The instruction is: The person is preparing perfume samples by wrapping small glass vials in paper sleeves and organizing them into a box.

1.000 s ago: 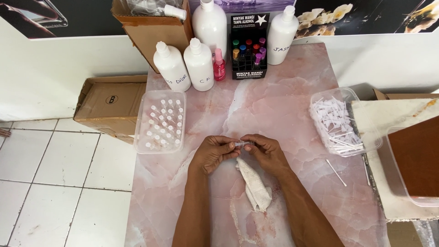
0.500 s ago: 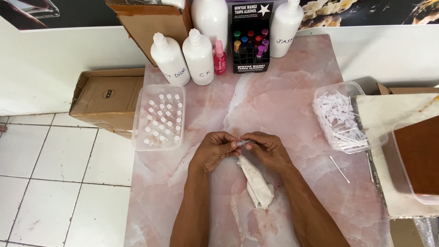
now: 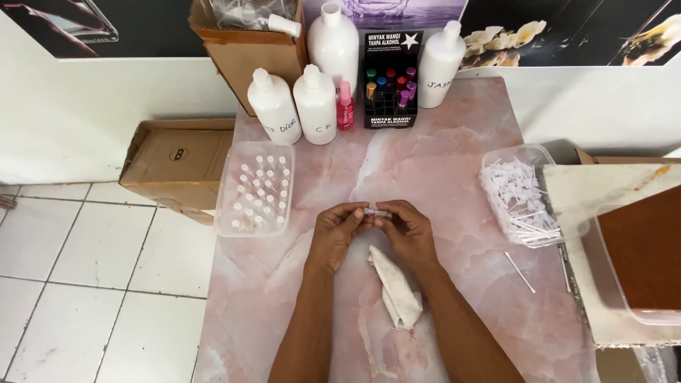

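Near edge of pink marble table (image 3: 454, 163): bare stone on either side of both forearms, open room left and right. Crumpled white cloth (image 3: 396, 287) lying between the forearms, just below the hands, long axis running toward near-right.

Left hand (image 3: 335, 237) and right hand (image 3: 408, 234) meeting at table centre, raised a little over the surface. Small clear vial (image 3: 377, 212) pinched between fingertips of both hands, each hand closed on one end. Long axis of vial horizontal, lying left to right, parallel to the near table edge; which end carries the cap cannot be told.

Left of hands: clear plastic tray (image 3: 230, 186) of small white-capped vials, standing upright in rows, overhanging the left table edge. Cardboard box (image 3: 170, 159) beside it on white floor tiles (image 3: 78, 284).

Right of hands: clear tub (image 3: 528, 152) of thin white sticks near right table edge; one loose white stick (image 3: 520, 272) on the stone, well apart from the hands. Beyond right edge, a clear bin (image 3: 617, 284) with brown contents.

Far edge against white wall (image 3: 85, 106): four white bottles (image 3: 316, 103), a small pink spray bottle (image 3: 345, 106), a black display box (image 3: 390, 81) of coloured small bottles, an open cardboard carton (image 3: 248, 50). Free stone between this row and the hands
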